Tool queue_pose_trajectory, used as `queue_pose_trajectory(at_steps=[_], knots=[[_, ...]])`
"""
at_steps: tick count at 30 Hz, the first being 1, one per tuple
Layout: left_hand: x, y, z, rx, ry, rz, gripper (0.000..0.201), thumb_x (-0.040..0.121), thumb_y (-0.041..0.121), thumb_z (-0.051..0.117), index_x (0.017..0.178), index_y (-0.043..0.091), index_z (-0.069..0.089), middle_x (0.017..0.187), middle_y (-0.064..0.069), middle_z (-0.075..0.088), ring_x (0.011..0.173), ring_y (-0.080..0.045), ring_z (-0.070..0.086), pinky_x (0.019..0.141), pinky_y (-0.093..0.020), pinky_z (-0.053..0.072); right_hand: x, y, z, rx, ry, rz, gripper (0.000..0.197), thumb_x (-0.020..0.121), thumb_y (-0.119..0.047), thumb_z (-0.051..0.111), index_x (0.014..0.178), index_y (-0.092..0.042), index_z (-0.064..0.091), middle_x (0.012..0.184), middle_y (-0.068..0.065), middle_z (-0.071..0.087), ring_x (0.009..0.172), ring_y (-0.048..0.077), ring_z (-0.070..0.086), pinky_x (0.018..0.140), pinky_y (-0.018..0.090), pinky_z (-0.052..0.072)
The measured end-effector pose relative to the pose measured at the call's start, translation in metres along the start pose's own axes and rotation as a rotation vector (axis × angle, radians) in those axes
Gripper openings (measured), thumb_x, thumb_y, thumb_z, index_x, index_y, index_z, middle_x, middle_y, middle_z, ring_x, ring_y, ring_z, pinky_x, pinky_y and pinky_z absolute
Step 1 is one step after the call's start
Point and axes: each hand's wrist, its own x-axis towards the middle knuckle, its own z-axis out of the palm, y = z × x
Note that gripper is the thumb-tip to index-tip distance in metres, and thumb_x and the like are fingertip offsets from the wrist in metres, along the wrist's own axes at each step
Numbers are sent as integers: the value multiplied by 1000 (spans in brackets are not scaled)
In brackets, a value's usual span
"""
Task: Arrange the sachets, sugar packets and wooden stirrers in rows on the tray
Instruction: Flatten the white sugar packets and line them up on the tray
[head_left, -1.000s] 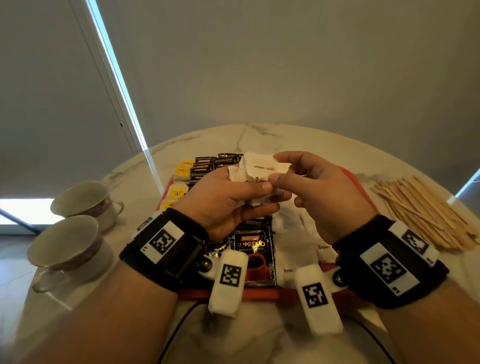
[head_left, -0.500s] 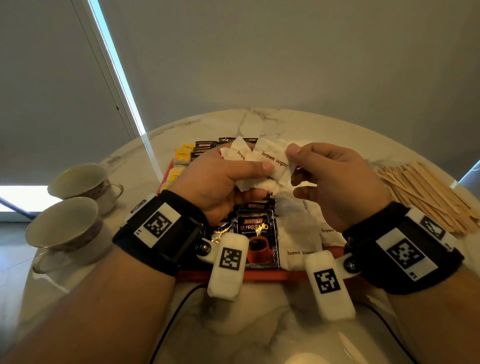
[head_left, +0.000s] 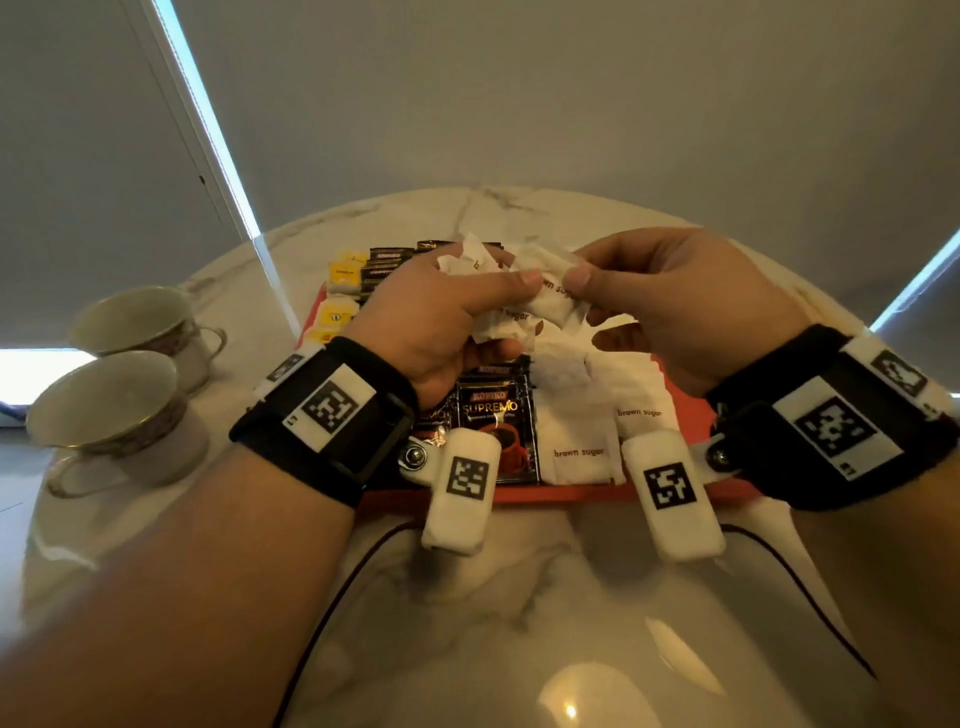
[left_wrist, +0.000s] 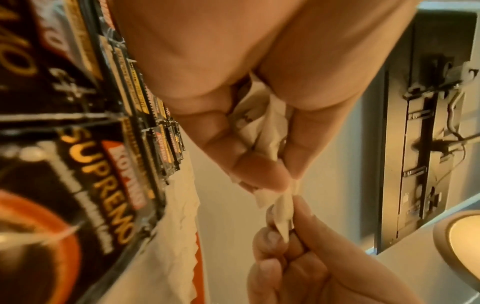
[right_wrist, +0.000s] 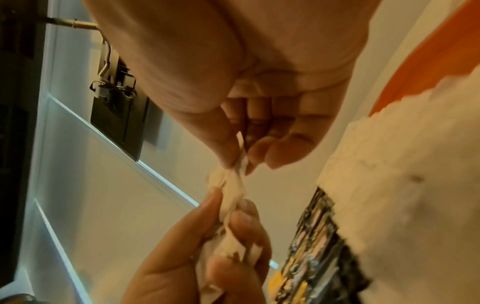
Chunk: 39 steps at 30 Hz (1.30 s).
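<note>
Both hands are raised above the orange tray (head_left: 571, 492). The left hand (head_left: 441, 317) clutches a crumpled bunch of white brown sugar packets (head_left: 506, 325), thumb pressed on top. The right hand (head_left: 680, 306) pinches one packet (head_left: 553, 280) of that bunch between thumb and forefinger. Below them on the tray, more sugar packets (head_left: 576, 426) lie along the near edge beside black coffee sachets (head_left: 493, 421), with yellow sachets (head_left: 340, 291) at its far left corner. Two teacups (head_left: 119, 395) stand near the table's left edge.
</note>
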Motion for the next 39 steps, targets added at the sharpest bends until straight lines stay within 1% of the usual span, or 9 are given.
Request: queue_pose_trajectory(at_steps=[4, 9, 11, 15, 20, 25, 32, 35, 39], knots=[[1, 0, -1, 40, -18, -17, 13, 89, -2, 74, 89, 10, 69, 78, -4, 72, 69, -16, 72, 54, -24, 56, -5, 17, -22, -21, 100, 153, 11, 92, -8, 71, 85, -16, 76, 69, 1, 67, 62, 12, 55, 53, 28, 48], [5, 3, -8, -22, 67, -25, 17, 89, -3, 73, 102, 7, 69, 91, -9, 71, 71, -17, 75, 54, -23, 57, -22, 47, -48, -119, 111, 413, 18, 92, -3, 66, 83, -14, 77, 85, 19, 70, 68, 29, 51, 52, 30, 39], [6, 3, -9, -37, 93, -28, 22, 89, -2, 73, 109, 6, 69, 97, -11, 72, 74, -18, 77, 56, -24, 57, -26, 52, -56, -141, 111, 458, 20, 92, -2, 64, 80, -13, 77, 78, 17, 68, 60, 25, 47, 51, 30, 35], [5, 4, -7, -42, 101, -34, 17, 90, -1, 72, 105, 7, 69, 96, -10, 72, 71, -17, 77, 55, -23, 57, -32, 54, -59, -220, 82, 520, 18, 91, -3, 66, 80, -10, 79, 81, 19, 66, 66, 25, 48, 53, 32, 37], [4, 5, -9, -40, 108, -46, 15, 90, 0, 72, 102, 9, 71, 78, -3, 77, 70, -17, 77, 55, -23, 58, -34, 56, -58, -267, 37, 498, 8, 88, -7, 73, 85, -10, 80, 74, 14, 67, 58, 19, 51, 54, 29, 44], [4, 3, -7, -21, 86, -49, 13, 92, -1, 69, 96, 11, 70, 75, -1, 75, 66, -14, 75, 54, -23, 58, -39, 54, -55, -310, 38, 440, 4, 86, -13, 79, 90, -16, 79, 73, 9, 70, 57, 15, 56, 55, 25, 51], [5, 4, -7, -57, 87, -63, 14, 91, -1, 68, 100, 9, 70, 81, -6, 76, 70, -17, 76, 55, -23, 58, -41, 58, -56, -283, 125, 347, 19, 78, -19, 86, 93, -22, 75, 73, 0, 66, 58, 20, 57, 64, 36, 51], [5, 4, -6, -89, 89, -67, 16, 92, -4, 66, 103, 8, 69, 81, -9, 77, 72, -20, 78, 55, -23, 59, -43, 54, -56, -199, 119, 334, 10, 84, -19, 80, 91, -14, 75, 69, 5, 65, 59, 22, 58, 63, 36, 52], [3, 3, -3, -150, 75, -82, 21, 94, -9, 58, 109, 3, 66, 89, -14, 78, 76, -24, 79, 60, -24, 61, -44, 50, -43, -44, -5, 406, 10, 93, -8, 69, 95, 1, 74, 82, 15, 71, 67, 21, 65, 66, 36, 57]])
